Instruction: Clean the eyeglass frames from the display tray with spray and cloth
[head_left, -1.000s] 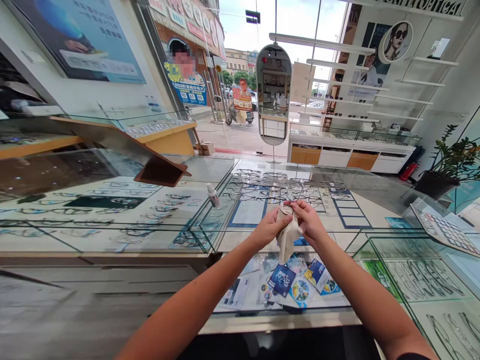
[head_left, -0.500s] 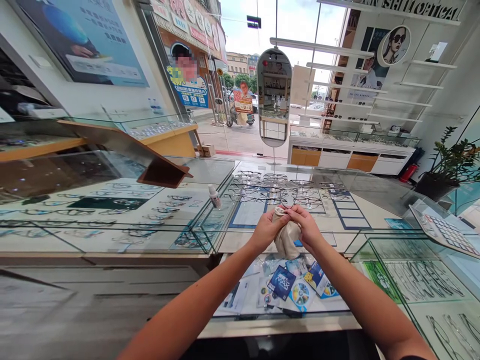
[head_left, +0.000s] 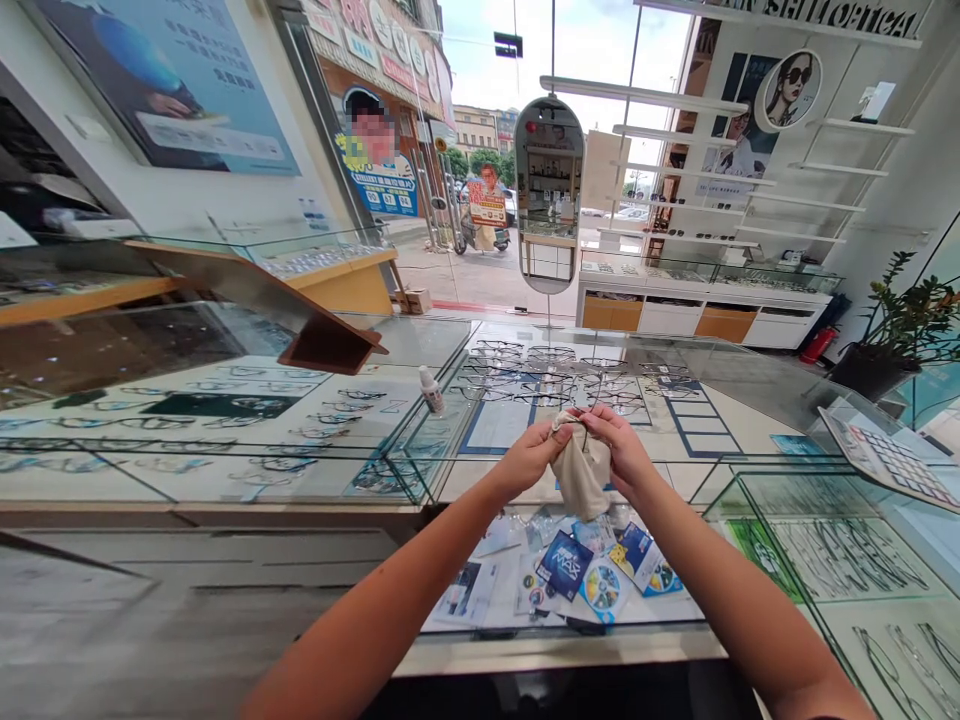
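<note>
Both my hands meet over the glass counter, holding up a soft beige cloth [head_left: 583, 485] that hangs in loose folds. My left hand [head_left: 538, 450] pinches its upper left edge between thumb and fingers. At the upper right, my right hand [head_left: 616, 440] has its fingertips closed on the cloth. A thin dark strand or rim shows between the fingertips; I cannot tell whether it belongs to an eyeglass frame. Just beyond, rows of eyeglasses [head_left: 551, 375] lie on the counter. Left of my hands stands a small white bottle [head_left: 431, 390].
Below my hands, leaflets and a blue packet [head_left: 565, 564] lie near the counter edge. A glass case [head_left: 832, 560] of frames stands at right, a brown tilted board [head_left: 330, 345] at left. An oval mirror [head_left: 550, 200] hangs ahead; a potted plant [head_left: 892, 330] is far right.
The beige cloth has shifted slightly right and hangs more spread out. My fingertips have moved a little apart along its top, and the dark strand shows more.
</note>
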